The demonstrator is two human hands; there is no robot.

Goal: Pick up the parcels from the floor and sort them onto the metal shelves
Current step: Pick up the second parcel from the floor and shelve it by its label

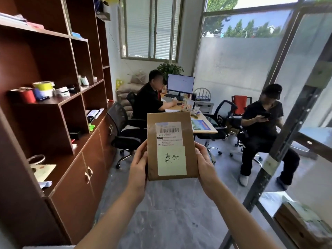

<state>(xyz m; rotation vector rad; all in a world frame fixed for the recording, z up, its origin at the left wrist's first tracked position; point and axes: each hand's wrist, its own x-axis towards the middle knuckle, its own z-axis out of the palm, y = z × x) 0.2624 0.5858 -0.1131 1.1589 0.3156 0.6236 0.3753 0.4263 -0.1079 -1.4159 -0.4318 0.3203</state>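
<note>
A flat brown cardboard parcel [188,155] is held upright in front of me, its face toward the camera. It carries a white barcode label and a pale note with handwriting. My left hand [139,166] grips its left edge and my right hand [205,165] grips its right edge. The metal shelves [285,130] stand at the right, with a slotted grey upright and steel boards. Another brown parcel [303,225] lies on the lower board at the bottom right.
A tall dark wooden cabinet [71,137] with tape rolls fills the left side. Ahead, two people sit on office chairs by a desk [204,126] with a monitor. Grey marble floor [170,221] lies between cabinet and shelves.
</note>
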